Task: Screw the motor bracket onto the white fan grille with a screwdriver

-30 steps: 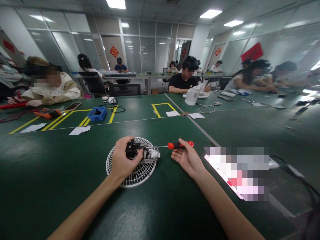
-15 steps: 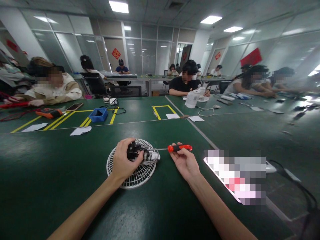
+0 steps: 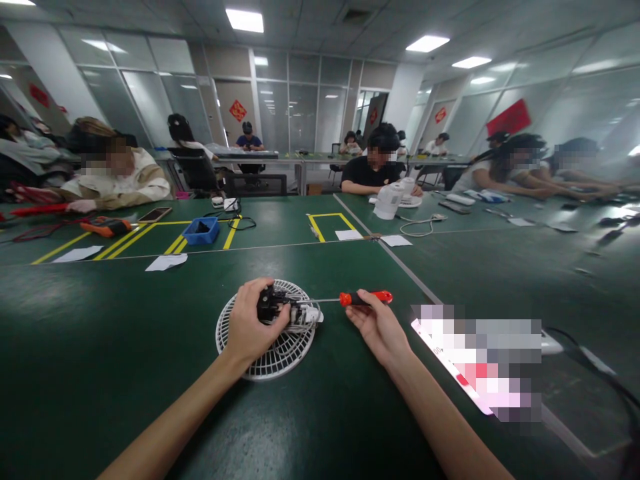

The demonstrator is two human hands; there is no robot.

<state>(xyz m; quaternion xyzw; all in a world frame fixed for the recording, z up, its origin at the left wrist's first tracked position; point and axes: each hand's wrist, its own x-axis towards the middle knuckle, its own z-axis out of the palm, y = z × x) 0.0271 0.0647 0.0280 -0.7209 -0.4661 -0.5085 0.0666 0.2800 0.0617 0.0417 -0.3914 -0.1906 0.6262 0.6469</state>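
Note:
My left hand (image 3: 253, 325) is wrapped round a black fan motor assembly (image 3: 267, 303), which rests over a round white fan grille (image 3: 273, 365) on the green table. Wires and a pale plastic part (image 3: 310, 315) stick out on the assembly's right side. In my right hand (image 3: 377, 327) is a red and black screwdriver (image 3: 367, 298), held level between thumb and fingers. Its shaft points left and reaches the assembly; the tip's exact contact is hidden among the parts.
A lit, pixelated screen-like device (image 3: 465, 367) lies to the right. Farther back are a blue bin (image 3: 201, 231), paper slips (image 3: 167, 262), an orange multimeter (image 3: 106, 227) and a white fan body (image 3: 387, 201). A co-worker (image 3: 373, 163) sits opposite, others to both sides.
The right hand's fingers have shifted on the screwdriver handle, and the hand sits slightly farther right. My left hand keeps its hold on the motor assembly. The whole view has shifted a little.

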